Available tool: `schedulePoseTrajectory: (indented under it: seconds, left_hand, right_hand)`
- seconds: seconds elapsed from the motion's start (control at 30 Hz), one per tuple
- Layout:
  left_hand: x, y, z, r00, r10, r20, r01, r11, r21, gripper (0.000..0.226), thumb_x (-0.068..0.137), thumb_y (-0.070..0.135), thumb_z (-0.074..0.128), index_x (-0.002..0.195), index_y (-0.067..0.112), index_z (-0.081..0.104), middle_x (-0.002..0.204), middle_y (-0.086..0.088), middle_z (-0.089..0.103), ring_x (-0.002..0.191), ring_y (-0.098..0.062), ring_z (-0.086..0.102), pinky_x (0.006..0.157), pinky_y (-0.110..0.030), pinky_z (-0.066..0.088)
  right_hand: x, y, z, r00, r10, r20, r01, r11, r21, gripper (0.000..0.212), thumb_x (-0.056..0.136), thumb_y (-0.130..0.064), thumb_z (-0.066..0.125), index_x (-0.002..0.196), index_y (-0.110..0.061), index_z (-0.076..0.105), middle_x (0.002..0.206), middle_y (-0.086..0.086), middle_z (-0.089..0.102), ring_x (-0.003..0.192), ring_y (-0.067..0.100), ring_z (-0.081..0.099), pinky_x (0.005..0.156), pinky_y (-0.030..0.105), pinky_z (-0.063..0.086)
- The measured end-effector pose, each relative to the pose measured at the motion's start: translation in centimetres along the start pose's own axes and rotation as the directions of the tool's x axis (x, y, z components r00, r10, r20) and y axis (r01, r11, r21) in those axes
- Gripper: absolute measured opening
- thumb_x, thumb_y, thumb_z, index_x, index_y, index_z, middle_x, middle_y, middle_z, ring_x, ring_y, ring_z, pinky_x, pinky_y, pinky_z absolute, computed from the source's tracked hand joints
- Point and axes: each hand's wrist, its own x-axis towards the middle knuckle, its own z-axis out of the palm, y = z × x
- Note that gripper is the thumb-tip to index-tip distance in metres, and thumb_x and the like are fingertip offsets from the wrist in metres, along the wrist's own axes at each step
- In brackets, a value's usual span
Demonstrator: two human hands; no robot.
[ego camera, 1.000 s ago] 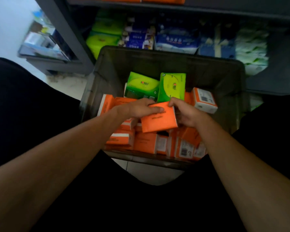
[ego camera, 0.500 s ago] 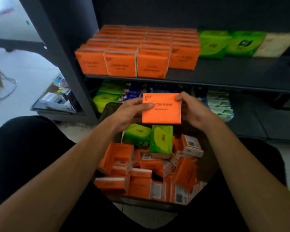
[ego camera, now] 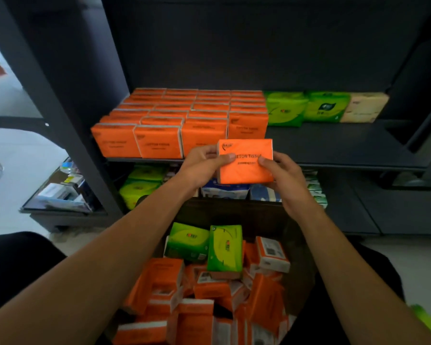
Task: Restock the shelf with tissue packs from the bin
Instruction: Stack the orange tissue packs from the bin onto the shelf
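Grip check: I hold orange tissue pack [ego camera: 245, 161] w/ left hand [ego camera: 204, 163] and right hand [ego camera: 281, 175] — each pinches a side, thumbs on front. Pack pos.: airborne above bin [ego camera: 234, 212], just in front of shelf [ego camera: 334, 143] edge — nr stocked orange rows [ego camera: 179, 120].

Both hands held one orange tissue pack [ego camera: 245, 161] upright, just in front of the shelf [ego camera: 334, 143] edge: left hand [ego camera: 202, 163] pinching its left side, right hand [ego camera: 284, 175] its right, thumbs on the printed face. On the shelf: orange packs [ego camera: 179, 120] in four columns at left, green packs [ego camera: 306, 108] and a beige pack [ego camera: 365, 107] at back right. Below the shelf front, the bin [ego camera: 234, 212] held loose packs [ego camera: 197, 307], orange and green
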Motion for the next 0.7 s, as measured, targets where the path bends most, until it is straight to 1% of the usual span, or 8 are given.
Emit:
schedulePoseTrajectory:
  seconds: [0.1,0.2,0.33,0.43,0.5,0.57,0.63,0.7]
  left_hand:
    - [1.4,1.0,0.9,1.000,0.023,0.010,-0.024,0.996,0.083,0.030,0.089,0.019,0.066,0.117,0.017,0.057,0.114,-0.003,0.064,0.102,-0.017,0.063,0.075,-0.023,0.054]
    - [2.9,2.0,1.2,0.996,0.090,0.005,-0.090,0.978,0.186,0.047,0.092,0.012,0.059,0.134,0.024,0.041,0.112,0.002,0.058,0.093,-0.010,0.061,0.058,-0.014,0.050]
    - [5.7,2.8,1.4,0.969,0.243,0.046,-0.246,0.922,0.300,0.046,0.086,0.002,0.061,0.126,0.022,0.051,0.110,-0.003,0.059,0.095,-0.013,0.060,0.065,-0.014,0.053]
    - [8.0,3.1,1.1,0.945,0.321,0.070,-0.312,0.811,0.494,0.045,0.076,0.016,0.071,0.112,0.036,0.053,0.100,0.007,0.062,0.096,-0.011,0.060,0.087,-0.033,0.051]
    - [9.3,3.1,1.0,0.930,0.357,0.089,-0.328,0.693,0.643,0.043,0.069,0.029,0.072,0.105,0.040,0.051,0.097,0.012,0.063,0.101,-0.010,0.057,0.097,-0.043,0.040]
    - [10.8,3.2,0.9,0.907,0.414,0.078,-0.328,0.579,0.746,0.042,0.066,0.032,0.073,0.099,0.039,0.048,0.094,0.013,0.061,0.105,-0.012,0.051,0.095,-0.036,0.030]
    - [12.1,3.4,0.8,0.894,0.447,0.044,-0.298,0.518,0.802,0.040,0.067,0.029,0.073,0.099,0.036,0.049,0.094,0.011,0.061,0.107,-0.014,0.047,0.084,-0.029,0.020]
    - [13.3,3.4,0.6,0.899,0.436,0.038,-0.264,0.471,0.842,0.040,0.069,0.028,0.072,0.101,0.033,0.050,0.096,0.008,0.063,0.110,-0.018,0.045,0.080,-0.030,0.016]
  right_hand:
    - [1.0,0.1,-0.3,0.999,-0.029,-0.025,0.031,0.997,0.069,0.031,0.090,-0.017,0.065,0.121,-0.015,0.058,0.106,-0.001,0.066,0.096,0.014,0.065,0.083,0.036,0.056]
    - [2.5,0.0,-0.5,0.995,-0.045,-0.090,0.054,0.994,0.093,0.033,0.091,-0.016,0.064,0.122,-0.013,0.055,0.103,0.000,0.065,0.092,0.014,0.065,0.076,0.032,0.056]
    - [4.7,-0.1,-0.7,0.987,-0.062,-0.149,0.075,0.994,0.079,0.030,0.091,-0.017,0.065,0.118,-0.014,0.054,0.110,0.005,0.065,0.096,0.014,0.065,0.080,0.029,0.055]
    - [6.8,-0.2,-0.7,0.977,-0.133,-0.168,0.137,0.990,0.015,0.029,0.091,-0.013,0.064,0.117,-0.012,0.053,0.111,0.004,0.063,0.096,0.011,0.062,0.073,0.016,0.052]
    - [8.3,0.1,-0.5,0.966,-0.180,-0.186,0.174,0.984,-0.047,0.026,0.091,-0.010,0.063,0.114,-0.014,0.052,0.111,0.004,0.062,0.102,0.015,0.061,0.079,0.021,0.052]
    - [9.8,0.8,-0.1,0.952,-0.228,-0.204,0.211,0.972,-0.099,0.026,0.091,-0.008,0.061,0.114,-0.016,0.052,0.112,0.004,0.063,0.106,0.016,0.060,0.089,0.031,0.051]
    - [11.2,1.3,0.5,0.947,-0.257,-0.193,0.235,0.963,-0.132,0.026,0.093,-0.008,0.057,0.117,-0.017,0.052,0.111,0.001,0.062,0.103,0.010,0.060,0.090,0.031,0.049]
    - [12.4,1.6,1.2,0.951,-0.250,-0.185,0.223,0.963,-0.153,0.028,0.094,-0.009,0.056,0.120,-0.016,0.050,0.112,0.000,0.061,0.100,0.005,0.058,0.088,0.028,0.048]
